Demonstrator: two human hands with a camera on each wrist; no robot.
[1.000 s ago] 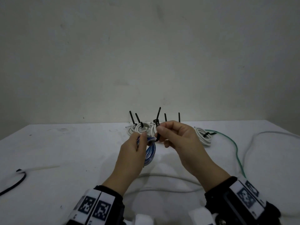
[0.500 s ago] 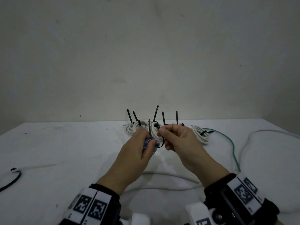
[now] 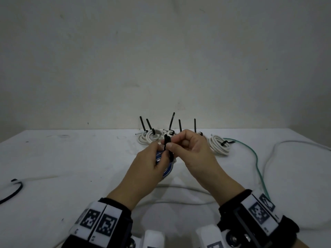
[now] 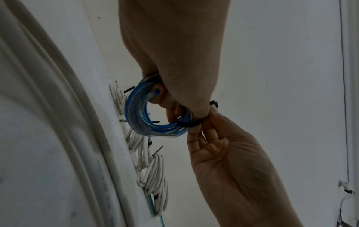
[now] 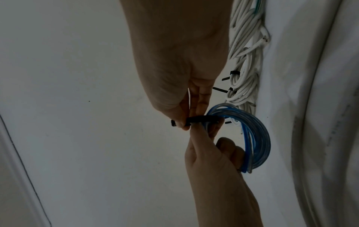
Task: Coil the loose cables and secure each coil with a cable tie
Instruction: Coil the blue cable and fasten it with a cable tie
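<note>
White desk (image 3: pixel 62 167) runs back to a plain pale wall (image 3: pixel 161 51). Above the desk, the left hand (image 3: pixel 145 169) holds a blue cable coil (image 4: pixel 149 119), its fingers curled through and round the loops. Touching it on its right, the right hand (image 3: pixel 195 154) pinches a black cable tie (image 5: pixel 196 119) between thumb and forefinger; the tie wraps over the coil's strands where the two hands meet, and its free end stands up between the fingertips in the head view. Just beyond both hands, a row of white cable coils (image 3: pixel 219 145) lies on the desk near the wall, each cinched with a black tie whose tail sticks upward. To the right of the right hand, a loose green cable (image 3: pixel 258 167) and a loose white cable (image 3: pixel 279 145) trail across the desk. Far to the left of the left hand, a black cable (image 3: pixel 12 192) curves in from the desk's edge. Beneath the hands, another white cable (image 3: pixel 179 203) loops over the desk toward the wrists.
</note>
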